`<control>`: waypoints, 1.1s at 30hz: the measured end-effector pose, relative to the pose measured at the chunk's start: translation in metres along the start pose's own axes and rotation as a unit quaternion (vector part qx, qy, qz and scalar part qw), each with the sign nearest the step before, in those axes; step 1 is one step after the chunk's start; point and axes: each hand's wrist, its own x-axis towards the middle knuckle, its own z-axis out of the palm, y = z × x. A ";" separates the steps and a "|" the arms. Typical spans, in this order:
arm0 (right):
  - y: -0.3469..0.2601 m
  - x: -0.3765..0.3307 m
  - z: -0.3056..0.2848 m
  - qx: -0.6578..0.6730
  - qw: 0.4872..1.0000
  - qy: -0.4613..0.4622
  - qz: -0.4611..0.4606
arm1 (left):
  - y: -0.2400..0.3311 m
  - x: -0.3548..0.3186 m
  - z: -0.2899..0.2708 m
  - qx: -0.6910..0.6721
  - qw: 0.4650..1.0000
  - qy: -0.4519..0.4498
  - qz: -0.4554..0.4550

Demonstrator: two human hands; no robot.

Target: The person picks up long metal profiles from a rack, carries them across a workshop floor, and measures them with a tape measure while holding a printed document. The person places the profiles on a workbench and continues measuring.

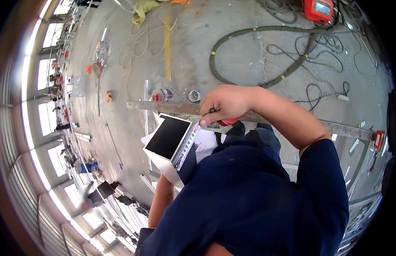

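A rectangular hollow tube with white walls and a dark inside stands in front of my body, its open end facing up. Along its right edge lies a tape measure blade with printed marks. My right hand is closed at the upper end of the blade, thumb bent close to it. A small dark thing shows between its fingers, too little to name. Below this hand a red rounded object is partly covered. My left forearm reaches up to the tube's lower side; the left hand's fingers are hidden behind it.
A metal beam crosses in front of me. By it stand a round white container and a clear container with red parts. A thick cable loop and a red machine are on the floor. Another person is at left.
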 end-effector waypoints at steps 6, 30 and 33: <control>0.006 0.001 0.002 0.029 0.997 -0.033 0.057 | 0.004 0.004 0.000 0.003 1.000 -0.013 -0.004; -0.054 -0.026 0.038 0.138 0.957 0.246 0.062 | -0.074 0.065 0.042 -0.459 0.862 0.109 -0.186; -0.060 -0.014 0.033 0.119 0.959 0.239 0.096 | -0.106 0.087 0.059 -0.478 0.840 0.111 -0.232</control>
